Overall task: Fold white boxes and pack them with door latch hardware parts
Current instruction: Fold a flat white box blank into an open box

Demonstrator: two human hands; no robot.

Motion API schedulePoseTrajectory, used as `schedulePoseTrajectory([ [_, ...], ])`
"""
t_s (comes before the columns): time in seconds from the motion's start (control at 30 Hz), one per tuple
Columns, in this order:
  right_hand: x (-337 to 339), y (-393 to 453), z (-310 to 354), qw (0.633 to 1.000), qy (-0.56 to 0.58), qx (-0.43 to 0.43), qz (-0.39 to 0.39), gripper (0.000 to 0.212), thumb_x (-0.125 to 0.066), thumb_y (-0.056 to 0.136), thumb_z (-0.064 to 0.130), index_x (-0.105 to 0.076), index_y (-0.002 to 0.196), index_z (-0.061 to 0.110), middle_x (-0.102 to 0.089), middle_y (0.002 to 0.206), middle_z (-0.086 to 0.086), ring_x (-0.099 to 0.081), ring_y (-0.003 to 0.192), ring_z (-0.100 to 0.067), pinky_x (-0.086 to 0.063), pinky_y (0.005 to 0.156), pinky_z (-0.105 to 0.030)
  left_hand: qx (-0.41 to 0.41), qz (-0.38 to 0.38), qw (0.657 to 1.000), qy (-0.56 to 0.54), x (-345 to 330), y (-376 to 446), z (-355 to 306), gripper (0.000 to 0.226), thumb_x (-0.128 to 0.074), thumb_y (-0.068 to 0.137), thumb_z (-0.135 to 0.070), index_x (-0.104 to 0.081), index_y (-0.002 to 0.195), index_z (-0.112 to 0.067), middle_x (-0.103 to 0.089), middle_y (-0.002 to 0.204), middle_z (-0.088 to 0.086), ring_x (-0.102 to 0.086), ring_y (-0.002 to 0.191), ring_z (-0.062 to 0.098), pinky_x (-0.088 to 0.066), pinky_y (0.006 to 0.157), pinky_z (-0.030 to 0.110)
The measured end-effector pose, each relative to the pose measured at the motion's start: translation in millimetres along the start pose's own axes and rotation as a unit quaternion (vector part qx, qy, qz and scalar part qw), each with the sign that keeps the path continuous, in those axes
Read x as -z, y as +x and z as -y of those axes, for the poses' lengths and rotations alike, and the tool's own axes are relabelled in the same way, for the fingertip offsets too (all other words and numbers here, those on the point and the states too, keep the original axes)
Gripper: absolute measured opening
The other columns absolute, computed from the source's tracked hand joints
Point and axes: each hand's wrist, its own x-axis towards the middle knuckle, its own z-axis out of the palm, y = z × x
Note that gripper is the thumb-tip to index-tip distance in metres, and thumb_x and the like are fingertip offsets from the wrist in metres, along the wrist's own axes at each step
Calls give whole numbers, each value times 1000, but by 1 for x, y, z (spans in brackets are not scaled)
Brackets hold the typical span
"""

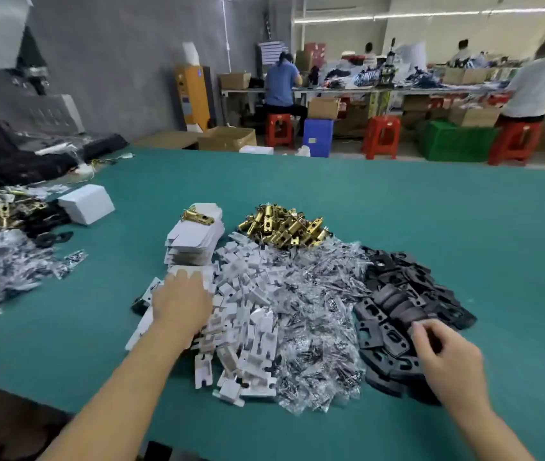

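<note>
A stack of flat white box blanks (194, 239) is set mid-table, with one brass latch (198, 216) laid on top. Just right of it, a heap of brass latches (284, 227) is piled. Toward the near edge, white card inserts (244, 327), bagged screws (317, 327) and black plates (404, 304) are spread side by side, touching. A folded white box (86, 203) is placed toward the left edge.

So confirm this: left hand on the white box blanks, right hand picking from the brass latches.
Wrong on the right hand: the head view shows it picking from the black plates, not the brass latches. The left hand is on the white box blanks, as stated.
</note>
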Motion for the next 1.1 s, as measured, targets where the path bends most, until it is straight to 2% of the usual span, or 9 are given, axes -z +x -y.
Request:
schedulePoseTrajectory([
  [0.17,-20,25,6,1000,-10,-7,14,22,-66,97,16,-62,79,29,-61,72,17,-55,65,1,-39,57,-18,38,117,992,41,-12,21,-4,41,-41,99,-35,-45,138,-24,-47,144,7,-44,132,30,-44,99,46],
  [0.3,-31,38,2,998,-35,-13,42,11,-65,97,16,-70,88,20,-62,81,11,-54,71,-7,-35,63,-11,20,113,992,59,-16,25,-8,36,-40,100,-29,-45,135,-21,-50,137,8,-46,127,31,-45,85,41],
  [0.37,-37,44,3,997,-36,-22,62,9,-64,98,17,-71,94,19,-61,84,11,-53,72,0,-35,62,-12,11,112,992,62,-14,27,-7,34,-41,100,-29,-47,132,-20,-52,133,7,-48,124,30,-42,78,38],
  [0.63,-43,49,4,994,-33,-33,98,11,-61,100,21,-72,100,18,-63,91,9,-56,77,-2,-40,61,-22,-14,114,992,58,-8,26,-5,33,-47,100,-39,-48,129,-21,-56,129,6,-51,119,27,-39,74,35],
  [0.8,-38,49,4,994,-16,-36,105,10,-62,100,19,-70,95,24,-61,90,15,-55,79,4,-38,65,-14,-9,107,994,-22,-2,30,2,11,-47,96,-24,-50,105,-19,-65,106,2,-58,92,24,-43,67,31],
  [0.9,-34,49,4,992,0,-47,121,13,-62,100,20,-65,93,31,-62,92,12,-57,78,2,-40,65,-16,-47,75,996,1,12,29,-4,35,-50,95,-9,-47,129,-10,-54,74,-5,-57,69,19,-39,51,29],
  [0.97,-33,48,6,989,6,-57,134,14,-62,101,20,-65,95,32,-65,96,8,-59,80,1,-44,67,-22,-94,26,995,28,27,22,-13,49,-51,91,-2,-41,137,-11,-54,72,-6,-52,59,16,-40,46,29],
  [1.03,-32,48,6,988,17,-65,139,13,-62,101,19,-68,99,30,-67,98,8,-60,81,1,-46,69,-23,-162,-82,983,7,45,14,-25,59,-54,86,6,-45,142,-12,-59,77,-4,-47,55,17,-38,44,25],
  [1.1,-29,46,11,989,27,-64,132,13,-62,101,19,-72,104,27,-69,98,10,-61,78,2,-44,65,-16,-248,-210,939,-107,62,2,-40,65,-62,83,10,-52,145,-7,-62,75,-1,-41,49,14,-34,41,22],
])
